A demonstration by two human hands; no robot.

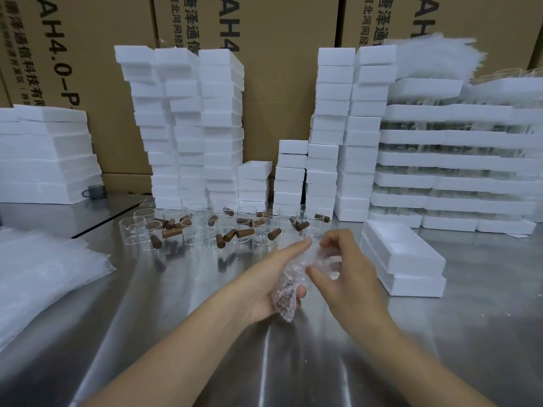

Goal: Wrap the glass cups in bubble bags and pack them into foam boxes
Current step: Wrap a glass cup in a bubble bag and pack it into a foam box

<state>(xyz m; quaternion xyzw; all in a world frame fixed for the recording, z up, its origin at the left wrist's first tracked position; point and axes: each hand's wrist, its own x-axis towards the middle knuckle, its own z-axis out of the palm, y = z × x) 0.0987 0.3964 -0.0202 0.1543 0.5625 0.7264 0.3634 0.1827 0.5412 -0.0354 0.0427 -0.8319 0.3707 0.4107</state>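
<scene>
A glass cup with a brown wooden handle sits inside a clear bubble bag (293,277), held above the steel table. My left hand (273,277) cradles the bag from below, palm up, with the handle end hanging down. My right hand (343,265) pinches the bag's upper part from the right. Several bare glass cups with wooden handles (205,227) stand in rows behind my hands. An open white foam box (402,254) lies just right of my right hand, stacked on another.
Flat bubble bags (44,268) lie piled at the left edge. Tall stacks of white foam boxes (188,127) rise at the back, with foam trays of glasses (452,171) at the right. Brown cartons (279,54) form the wall behind. A small grey cup (95,191) stands back left.
</scene>
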